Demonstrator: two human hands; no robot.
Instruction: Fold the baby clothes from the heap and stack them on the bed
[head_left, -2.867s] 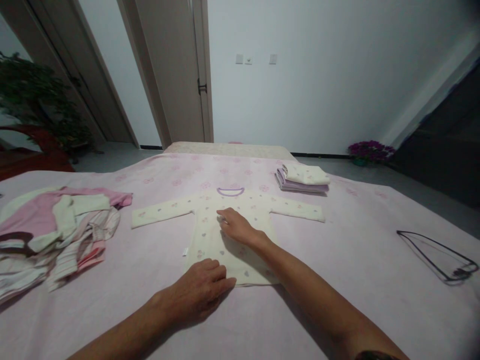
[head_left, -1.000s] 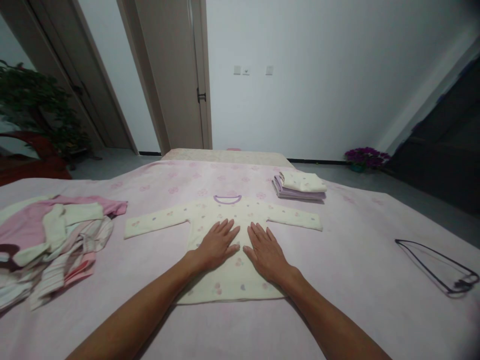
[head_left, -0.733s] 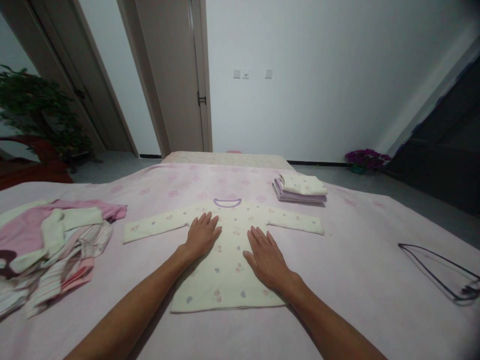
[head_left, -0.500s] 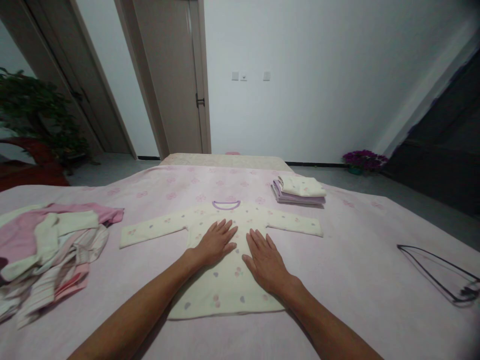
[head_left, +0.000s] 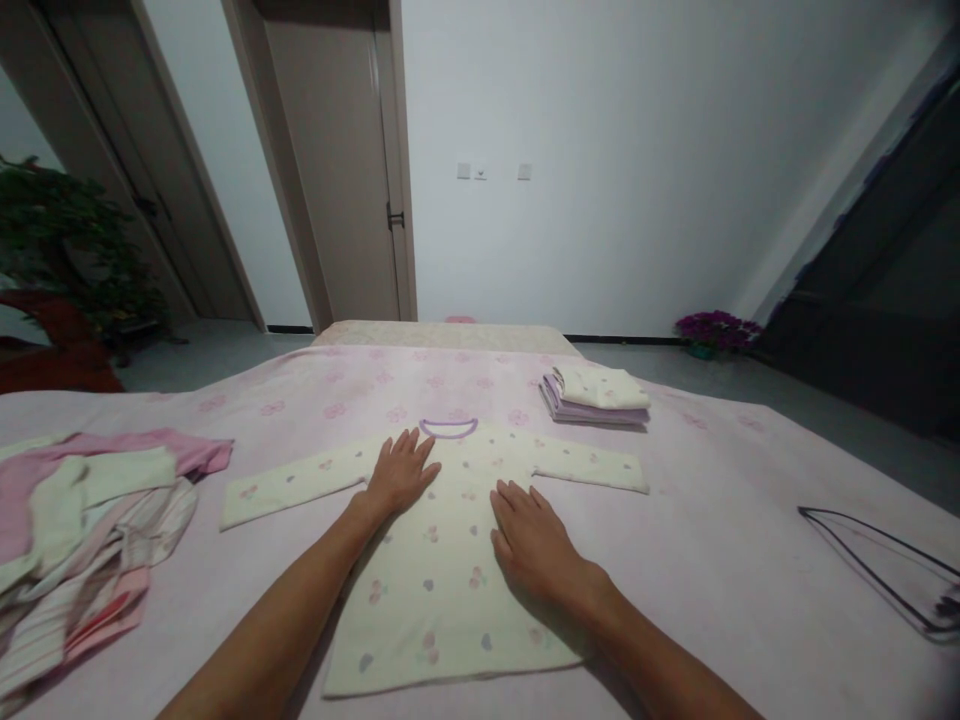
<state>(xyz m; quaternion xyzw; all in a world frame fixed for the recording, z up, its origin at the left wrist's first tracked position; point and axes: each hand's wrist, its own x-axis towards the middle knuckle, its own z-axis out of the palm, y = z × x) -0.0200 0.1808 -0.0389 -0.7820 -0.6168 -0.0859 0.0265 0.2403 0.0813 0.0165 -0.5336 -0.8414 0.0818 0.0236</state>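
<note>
A cream long-sleeved top (head_left: 427, 600) with small cherry and heart prints and a lilac neckband lies spread flat, sleeves stretched out to both sides. My left hand (head_left: 400, 472) rests open on its upper left part, near the shoulder and collar. Palm down, my right hand (head_left: 536, 535) lies on the right side of the body, below the armpit, fingers extended. Neither hand grips the cloth. Part of the right side seam is hidden under my right hand and forearm.
Loose clothes (head_left: 97, 530) are heaped at the left of the pink flowered bedspread (head_left: 697, 570). A folded stack of clothes (head_left: 596, 393) sits at the far right. A black wire object (head_left: 870, 570) lies near the right edge. Beyond are a door (head_left: 330, 170) and purple flowers (head_left: 716, 330).
My left hand has slid up and left across the top toward its shoulder. My right hand remains on the right side of the garment. The view has tilted slightly upward.
</note>
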